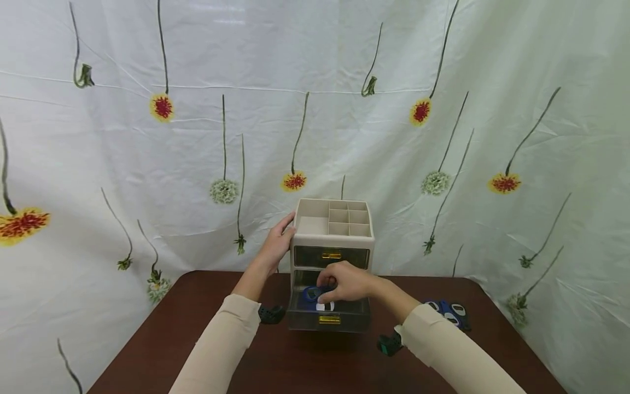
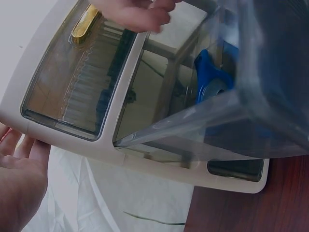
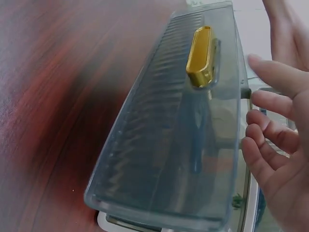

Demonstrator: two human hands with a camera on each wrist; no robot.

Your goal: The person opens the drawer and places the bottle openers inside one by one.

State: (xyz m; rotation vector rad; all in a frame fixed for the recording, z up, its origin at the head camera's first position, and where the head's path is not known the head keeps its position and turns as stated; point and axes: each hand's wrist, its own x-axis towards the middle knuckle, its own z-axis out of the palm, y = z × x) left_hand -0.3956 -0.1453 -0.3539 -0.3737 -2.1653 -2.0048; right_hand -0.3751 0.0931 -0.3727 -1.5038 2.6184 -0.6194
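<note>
A cream drawer organizer (image 1: 333,239) stands on the table, its lower smoky see-through drawer (image 1: 351,323) pulled out. My left hand (image 1: 276,246) rests against the organizer's left side, its fingers along the panel. Over the drawer is my right hand (image 1: 346,282), fingers loosely bent. In the right wrist view no thing shows between those fingers, and the thumb stands apart from them. A blue stopwatch (image 1: 311,294) with a dark screen lies in the drawer beside the fingertips. Near it is a white-faced piece (image 1: 325,307). The left wrist view shows a blue item (image 2: 208,77) through the drawer wall.
The upper drawer (image 1: 354,255) is closed and has a gold handle (image 1: 331,255). Compartments divide the organizer's top. Several blue and white stopwatches (image 1: 450,313) lie on the dark red-brown table (image 1: 275,361) at right. A flower-printed white curtain (image 1: 334,65) hangs behind.
</note>
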